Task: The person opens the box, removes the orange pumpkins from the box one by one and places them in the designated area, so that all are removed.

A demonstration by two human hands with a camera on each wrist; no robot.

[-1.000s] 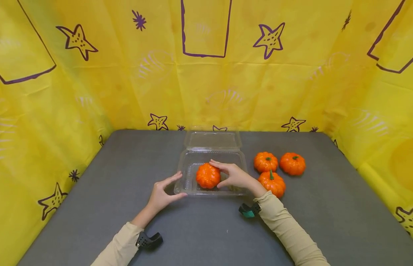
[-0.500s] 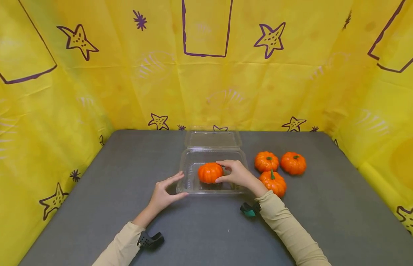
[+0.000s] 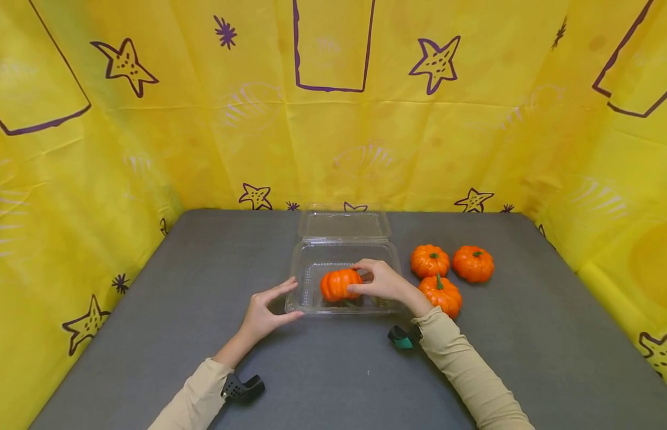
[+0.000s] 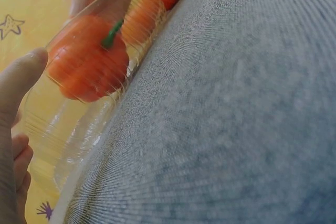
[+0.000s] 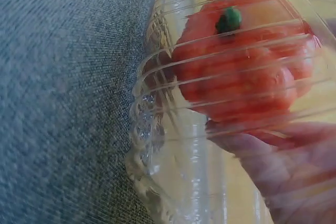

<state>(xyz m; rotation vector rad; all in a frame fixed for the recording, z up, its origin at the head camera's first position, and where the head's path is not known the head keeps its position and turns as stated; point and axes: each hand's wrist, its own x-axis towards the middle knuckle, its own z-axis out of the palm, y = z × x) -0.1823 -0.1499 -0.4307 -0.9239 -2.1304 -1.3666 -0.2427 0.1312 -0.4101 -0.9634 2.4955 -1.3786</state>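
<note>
In the head view, an orange toy pumpkin [image 3: 338,285] with a green stem is inside a clear plastic clamshell container [image 3: 310,307]. My right hand [image 3: 380,280] grips its right side between thumb and fingers. Both wrist views show this pumpkin [image 4: 86,59] through the clear wall, tilted on its side with the stem towards the near side. My left hand [image 3: 263,313] is at the container's left front corner, thumb at the front rim and straight fingers at the left rim. The container's lid [image 3: 344,226] is folded back behind its base.
Three more orange pumpkins stand right of the container: one at the back [image 3: 429,261], one farther right [image 3: 473,264] and one in front [image 3: 440,297], close to my right forearm. The grey table [image 3: 333,376] is bounded by yellow patterned cloth [image 3: 333,137].
The pumpkin in the container has turned in my right hand, from its ribbed end facing up to lying on its side. My left hand has stayed at the container's corner.
</note>
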